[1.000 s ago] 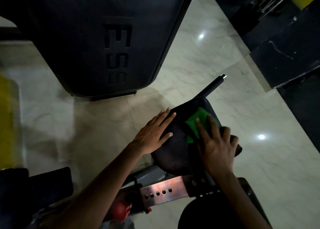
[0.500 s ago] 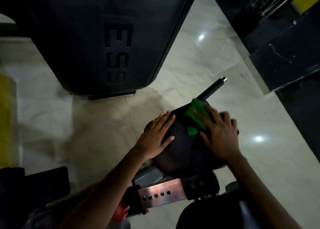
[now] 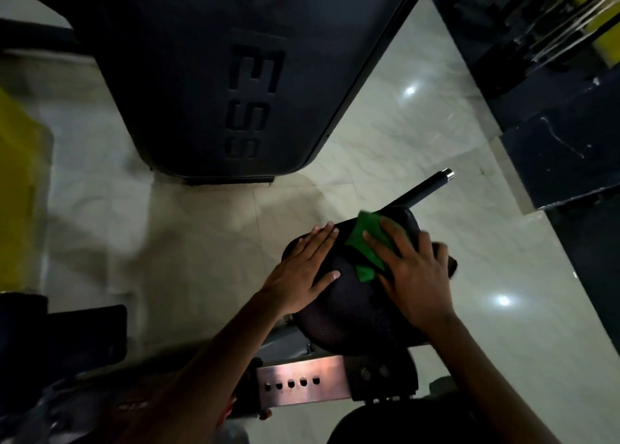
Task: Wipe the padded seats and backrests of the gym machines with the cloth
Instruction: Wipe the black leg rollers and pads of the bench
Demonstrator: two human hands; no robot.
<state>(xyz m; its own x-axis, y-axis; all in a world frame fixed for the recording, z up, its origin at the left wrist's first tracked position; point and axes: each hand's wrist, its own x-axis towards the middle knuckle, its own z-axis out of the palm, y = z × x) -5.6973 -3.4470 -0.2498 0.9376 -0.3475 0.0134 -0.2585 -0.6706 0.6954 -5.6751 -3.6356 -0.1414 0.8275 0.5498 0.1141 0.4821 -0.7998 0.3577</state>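
Since a second ago the green cloth (image 3: 365,242) has slid toward the padded seat's (image 3: 349,312) far edge. Right hand (image 3: 416,276) presses it with flat fingers, left hand (image 3: 302,272) open, bracing the seat; overlapping strokes should cover the near half

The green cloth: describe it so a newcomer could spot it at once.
Start at the big dark machine housing with raised letters, then drop to the rounded black padded seat below it. The green cloth lies on the seat's far part, pressed under the right hand; it is the only bright green thing among black pads.
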